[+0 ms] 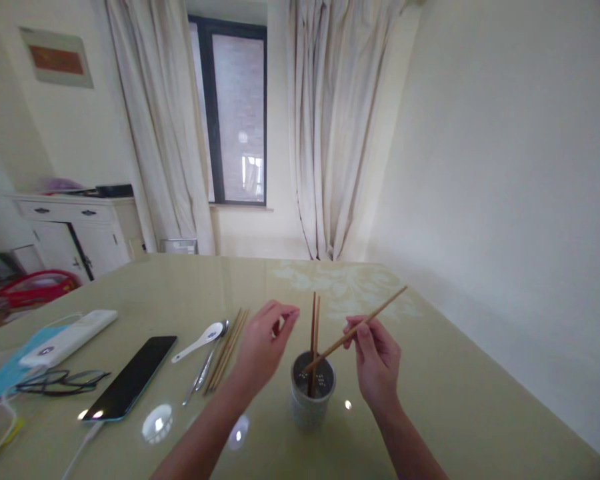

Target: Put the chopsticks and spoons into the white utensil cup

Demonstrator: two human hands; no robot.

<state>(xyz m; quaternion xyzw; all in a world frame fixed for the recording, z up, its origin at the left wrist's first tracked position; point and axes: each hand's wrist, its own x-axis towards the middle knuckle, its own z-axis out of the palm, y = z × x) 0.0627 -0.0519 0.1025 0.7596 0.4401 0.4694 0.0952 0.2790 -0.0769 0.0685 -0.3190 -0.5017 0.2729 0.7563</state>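
My right hand (375,360) grips a wooden chopstick (380,308) near its middle, tilted, with its lower end over the mouth of a grey utensil holder (310,408). Two more chopsticks (315,320) stand upright in that holder, whose bottom has small holes. To the holder's left, my left hand (265,340) hovers with thumb and fingertips pressed together; nothing shows between them. Several chopsticks (227,350) lie on the table left of this hand, beside a metal spoon (204,370) and a white ceramic spoon (200,339).
A black phone (133,377) with a cable, folded glasses (63,382), a white power strip or similar long device (70,339) and a blue mask-like sheet (17,363) lie on the left of the glossy table (430,413). A wall (520,200) borders the right side.
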